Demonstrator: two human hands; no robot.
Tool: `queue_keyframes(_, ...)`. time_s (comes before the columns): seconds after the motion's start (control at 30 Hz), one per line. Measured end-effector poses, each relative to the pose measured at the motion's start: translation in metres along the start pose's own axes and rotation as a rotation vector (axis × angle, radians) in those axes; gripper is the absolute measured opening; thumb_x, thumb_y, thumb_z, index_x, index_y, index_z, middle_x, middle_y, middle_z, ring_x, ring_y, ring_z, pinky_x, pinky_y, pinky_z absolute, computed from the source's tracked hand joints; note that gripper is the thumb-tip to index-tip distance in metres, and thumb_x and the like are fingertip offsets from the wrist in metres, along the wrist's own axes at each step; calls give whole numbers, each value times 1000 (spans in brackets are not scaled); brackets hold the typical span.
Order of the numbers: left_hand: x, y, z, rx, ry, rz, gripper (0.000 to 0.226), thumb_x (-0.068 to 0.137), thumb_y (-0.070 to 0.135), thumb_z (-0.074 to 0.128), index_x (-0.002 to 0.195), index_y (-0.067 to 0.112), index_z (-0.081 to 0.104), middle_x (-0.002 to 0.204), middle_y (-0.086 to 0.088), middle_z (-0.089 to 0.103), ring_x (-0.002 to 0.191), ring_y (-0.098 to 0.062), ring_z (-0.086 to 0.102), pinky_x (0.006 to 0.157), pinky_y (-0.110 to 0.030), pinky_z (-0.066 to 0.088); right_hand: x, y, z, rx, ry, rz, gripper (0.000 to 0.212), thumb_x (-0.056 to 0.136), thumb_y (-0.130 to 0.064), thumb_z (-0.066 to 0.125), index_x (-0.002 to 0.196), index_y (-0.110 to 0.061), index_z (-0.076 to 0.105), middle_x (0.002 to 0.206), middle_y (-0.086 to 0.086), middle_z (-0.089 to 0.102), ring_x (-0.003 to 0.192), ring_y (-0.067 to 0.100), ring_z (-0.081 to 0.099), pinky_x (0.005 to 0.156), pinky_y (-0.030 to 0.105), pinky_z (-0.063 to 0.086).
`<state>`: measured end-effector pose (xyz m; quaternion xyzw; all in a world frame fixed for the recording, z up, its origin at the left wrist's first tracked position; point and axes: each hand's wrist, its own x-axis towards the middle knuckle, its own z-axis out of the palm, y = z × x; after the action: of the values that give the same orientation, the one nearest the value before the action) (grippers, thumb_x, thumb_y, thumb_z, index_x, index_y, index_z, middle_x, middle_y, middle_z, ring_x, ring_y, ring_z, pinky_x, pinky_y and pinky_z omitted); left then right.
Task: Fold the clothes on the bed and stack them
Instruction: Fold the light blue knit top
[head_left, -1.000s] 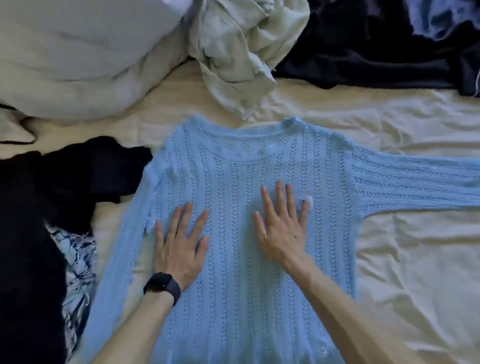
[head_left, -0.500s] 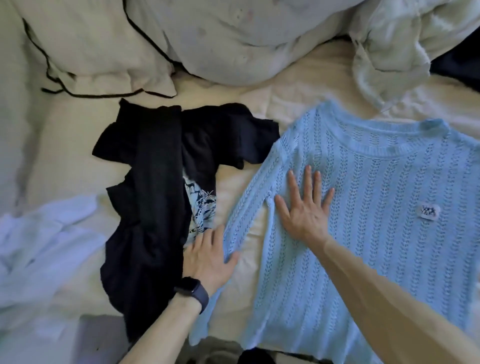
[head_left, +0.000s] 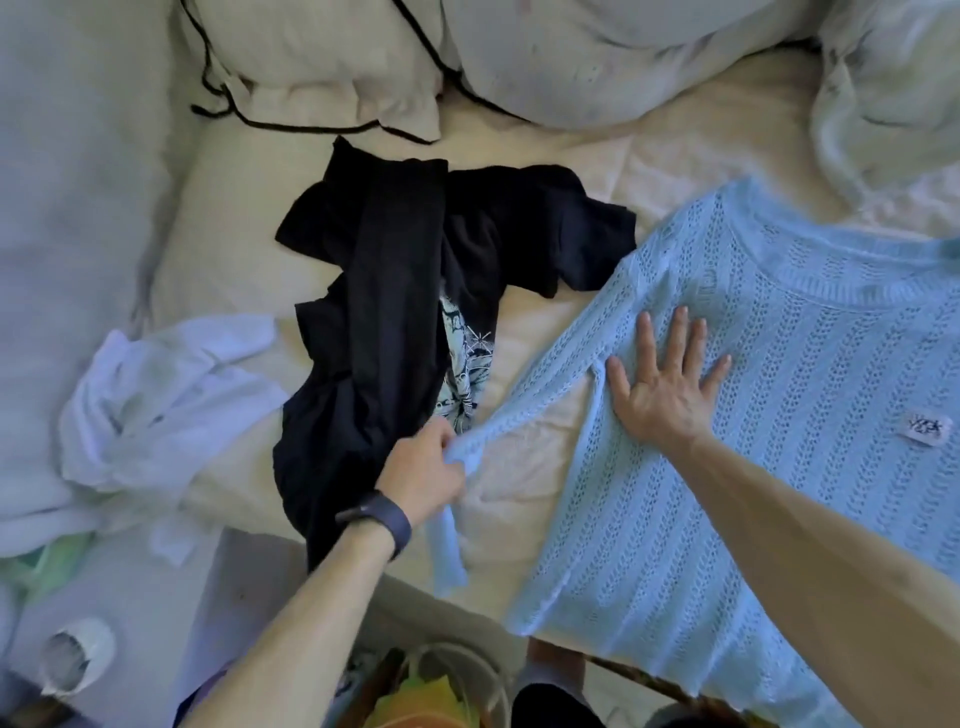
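The left hand is curled, thumb and fingers pinching the sleeve. Its forearm reaches in from the lower left, with a dark band on the wrist. The right hand lies flat, palm down and fingers spread, its arm stretched in from the lower right.

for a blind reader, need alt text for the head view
Seen from above, a person's left hand grips the sleeve of a light blue knit sweater spread on a bed, while the right hand presses flat on its body. A crumpled black garment and a white garment lie to the left.
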<state>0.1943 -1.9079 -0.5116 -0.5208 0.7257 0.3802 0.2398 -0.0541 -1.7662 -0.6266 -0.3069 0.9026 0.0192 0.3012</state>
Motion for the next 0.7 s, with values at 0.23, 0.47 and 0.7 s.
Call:
queue_keyframes(0.23,9,36,-170,-257,55,273,35,64,16,52,94,28,65,63,5,66,55,-5,55,55,-10,42,0,-33,-36,-71,-139,111,78,98,-58,25,162,-23,-2,168,20,-17,154,42,-17,118,70,-1)
queue_keyframes(0.47,70,84,-224,460,396,459,51,69,1,58,108,34,59,91,12,60,74,-19,53,58,-31,31,24,-84,-104,201,291,-102,67,77,-20,66,142,-21,49,149,7,42,130,35,37,105,43,34)
queue_keyframes(0.7,138,56,-224,1081,258,258,58,85,35,68,137,33,43,128,0,52,116,-23,50,99,-40,34,65,-95,-126,157,-88,-143,26,91,-23,34,90,-13,58,101,10,65,99,35,54,78,39,36)
